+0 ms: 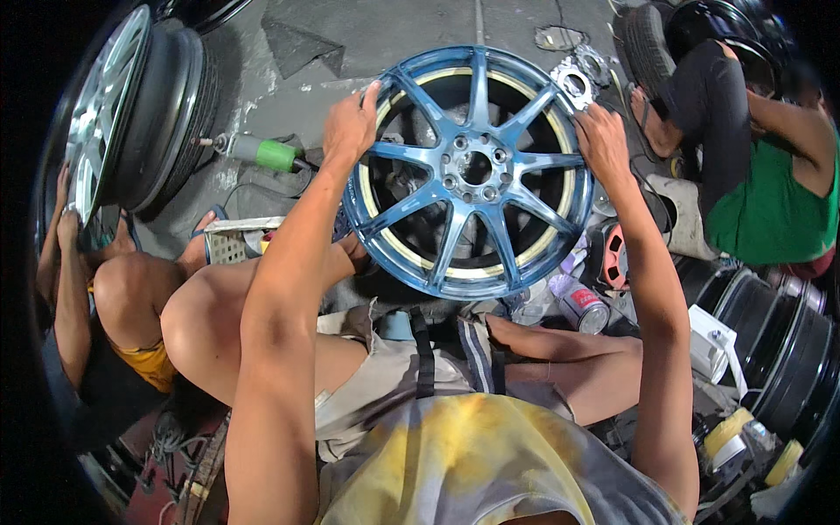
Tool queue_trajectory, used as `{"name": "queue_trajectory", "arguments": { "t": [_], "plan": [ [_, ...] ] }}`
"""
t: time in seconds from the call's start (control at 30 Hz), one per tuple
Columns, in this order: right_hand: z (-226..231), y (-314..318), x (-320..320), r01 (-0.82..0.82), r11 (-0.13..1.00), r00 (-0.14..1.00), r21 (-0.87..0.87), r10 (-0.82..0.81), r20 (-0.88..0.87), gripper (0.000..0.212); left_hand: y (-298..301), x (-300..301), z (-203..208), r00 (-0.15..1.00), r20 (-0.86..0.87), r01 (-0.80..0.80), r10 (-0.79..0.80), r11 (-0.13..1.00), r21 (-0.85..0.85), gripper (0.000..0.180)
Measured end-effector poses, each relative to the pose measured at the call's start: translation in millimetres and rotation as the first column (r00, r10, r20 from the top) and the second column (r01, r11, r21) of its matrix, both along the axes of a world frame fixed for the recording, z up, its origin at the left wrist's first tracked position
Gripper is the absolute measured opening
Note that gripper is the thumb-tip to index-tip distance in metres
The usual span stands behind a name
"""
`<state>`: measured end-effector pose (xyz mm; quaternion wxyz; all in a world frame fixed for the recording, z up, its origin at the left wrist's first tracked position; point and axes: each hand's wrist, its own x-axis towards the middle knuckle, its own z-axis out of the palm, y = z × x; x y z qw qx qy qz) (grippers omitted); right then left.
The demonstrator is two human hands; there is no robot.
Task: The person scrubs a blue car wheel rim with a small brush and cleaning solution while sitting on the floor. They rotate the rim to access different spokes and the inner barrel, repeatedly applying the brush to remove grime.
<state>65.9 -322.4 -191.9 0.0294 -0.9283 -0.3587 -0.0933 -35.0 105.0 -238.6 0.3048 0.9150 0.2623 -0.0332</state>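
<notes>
A blue multi-spoke car wheel rim (479, 131) is tilted up in front of me, its face with bare-metal patches on the spokes and a pale ring inside the lip. My left hand (353, 122) is closed on the rim's upper left edge. On the upper right edge, my right hand (604, 138) grips it with bent fingers. Between the spokes a dark barrel shows, partly hidden. Just beyond my right hand lies a silver notched ring (575, 85) on the floor.
A green die grinder (262, 153) lies left. Another person's hands (66, 223) touch a silver wheel (109, 114). At right sits a person in a green top (774, 214). A can (580, 304), an orange-black round thing (612, 255) and black wheels (770, 328) stand near my right arm.
</notes>
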Motion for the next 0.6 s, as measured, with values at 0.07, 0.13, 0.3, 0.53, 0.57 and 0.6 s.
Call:
{"name": "queue_trajectory", "arguments": {
  "t": [0.07, 0.13, 0.3, 0.53, 0.57, 0.6],
  "plan": [
    [-3, 12, 16, -0.087, 0.996, 0.993, 0.027, 0.085, 0.085, 0.017, 1, 1, 0, 0.999, 0.033, 0.000, -0.001, 1.000, 0.018, 0.065],
    [-5, 16, 29, -0.002, 0.992, 1.000, -0.126, -0.001, -0.017, 0.019, 2, 1, -1, 1.000, 0.020, 0.004, -0.003, 1.000, -0.005, 0.065],
    [9, -32, -10, 0.063, 0.970, 0.970, -0.236, -0.114, -0.213, 0.021, 3, 1, -2, 1.000, 0.026, 0.006, -0.006, 1.000, -0.008, 0.067],
    [17, -47, -135, 0.284, 0.957, 0.949, 0.054, -0.273, -0.161, 0.016, 3, 1, -6, 0.998, 0.065, 0.015, -0.015, 1.000, -0.005, 0.068],
    [12, -40, -138, 0.331, 0.943, 0.936, 0.041, -0.323, -0.140, 0.016, 3, 2, -6, 0.999, 0.046, 0.014, -0.014, 1.000, 0.011, 0.068],
    [7, -33, -135, 0.411, 0.911, 0.896, -0.027, -0.409, -0.174, 0.015, 3, 1, -5, 1.000, 0.027, 0.000, -0.001, 0.999, 0.036, 0.068]
  ]
}}
